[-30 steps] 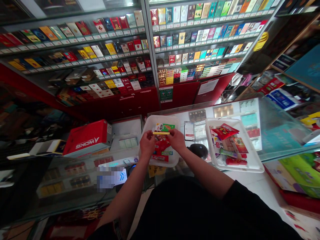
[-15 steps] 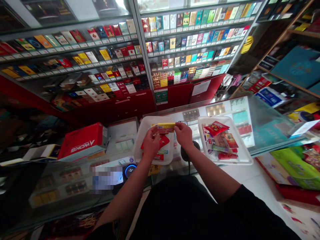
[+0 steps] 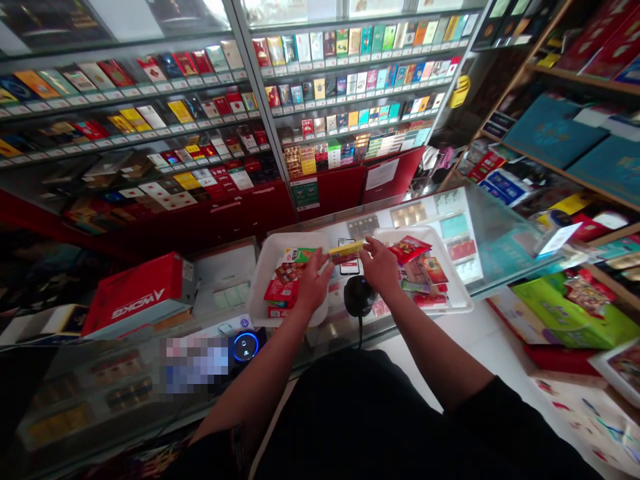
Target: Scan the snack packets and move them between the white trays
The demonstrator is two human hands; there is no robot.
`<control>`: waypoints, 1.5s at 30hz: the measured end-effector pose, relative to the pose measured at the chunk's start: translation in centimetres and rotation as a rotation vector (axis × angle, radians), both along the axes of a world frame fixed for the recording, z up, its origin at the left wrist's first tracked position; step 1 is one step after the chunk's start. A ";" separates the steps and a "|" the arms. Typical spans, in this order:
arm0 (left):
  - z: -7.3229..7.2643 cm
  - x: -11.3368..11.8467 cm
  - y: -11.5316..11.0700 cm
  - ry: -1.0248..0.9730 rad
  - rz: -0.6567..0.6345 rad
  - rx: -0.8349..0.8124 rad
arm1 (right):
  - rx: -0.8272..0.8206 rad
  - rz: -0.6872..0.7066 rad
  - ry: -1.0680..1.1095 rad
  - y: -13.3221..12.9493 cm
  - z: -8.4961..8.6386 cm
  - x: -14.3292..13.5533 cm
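Observation:
A thin yellow packet is held level above the counter, between the two trays. My right hand pinches its right end. My left hand has its fingertips at the left end, thumb below. The left white tray holds several red, green and brown snack packets, partly covered by my left hand. The right white tray holds more, with a red packet on top. Below the yellow packet lies a phone with a lit screen. A black rounded device with a cable stands nearer me.
A glass counter runs across in front of me. On its left are a red box and a device with a glowing blue ring. Shelves of small cigarette-style boxes rise behind. A green box stands at the right.
Both hands have moved with the yellow packet from over the left tray to the gap between the trays. More of the left tray's contents and the phone now show. The view has shifted right.

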State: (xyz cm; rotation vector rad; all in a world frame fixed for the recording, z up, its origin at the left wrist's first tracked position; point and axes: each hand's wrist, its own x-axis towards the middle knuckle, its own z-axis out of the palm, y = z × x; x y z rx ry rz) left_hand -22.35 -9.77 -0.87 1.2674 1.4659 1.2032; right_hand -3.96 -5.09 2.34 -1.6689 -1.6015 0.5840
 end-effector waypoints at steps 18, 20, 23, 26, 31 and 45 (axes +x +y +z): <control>-1.8 3.8 2.0 0.101 -0.091 -0.133 | -0.103 0.003 -0.104 -0.5 -1.7 4.8; -1.8 4.1 1.9 0.105 -0.084 -0.123 | -0.106 0.004 -0.097 -0.5 -1.8 5.0; -2.0 4.3 1.8 0.127 -0.072 -0.123 | -0.104 0.001 -0.114 -0.6 -2.0 5.3; -2.1 4.5 1.7 0.143 -0.062 -0.134 | -0.111 0.000 -0.124 -0.6 -2.1 5.6; -1.8 4.8 1.7 0.074 -0.074 -0.086 | -0.083 0.004 -0.044 -0.3 -2.4 6.0; 1.4 8.1 2.2 -0.036 -0.106 0.106 | 0.020 -0.071 0.031 0.5 -0.2 8.6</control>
